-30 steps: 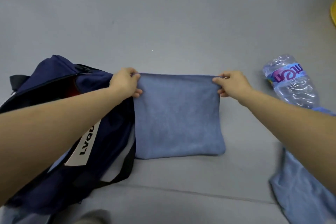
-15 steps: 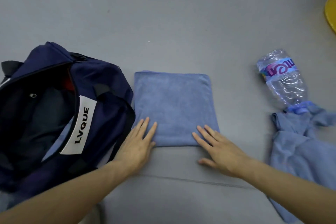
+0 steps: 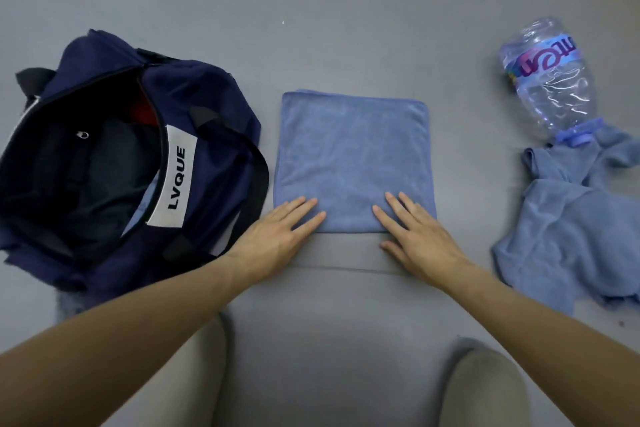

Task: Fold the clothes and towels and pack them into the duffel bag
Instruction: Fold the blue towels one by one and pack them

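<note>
Grey floor is serving as the folding surface, and a person is pressing both hands flat on the near edge of a folded blue towel (image 3: 353,159). The left hand (image 3: 277,239) is lying open, palm down, its fingers (image 3: 304,215) spread across the towel's near-left corner; the right hand (image 3: 419,236) is doing the same at the near-right corner. Neither hand is gripping anything: the fingers are extended, resting on the cloth and the floor. The towel is lying square and flat between the two forearms, just beside the duffel bag (image 3: 211,104), which is gaping open on the person's left with dark clothing inside and a white label reading LVQUE. To the right, well apart from the folded piece, a crumpled blue cloth (image 3: 568,236) is waiting unfolded, its top touching the cap end of a plastic water bottle (image 3: 550,80) lying on its side. The towel is looking soft, light and limp, likely to sag and unfold if lifted by one corner; sliding both hands under opposite sides, or pinching the doubled edges together, would probably be keeping the fold intact on the short move to the bag.
</note>
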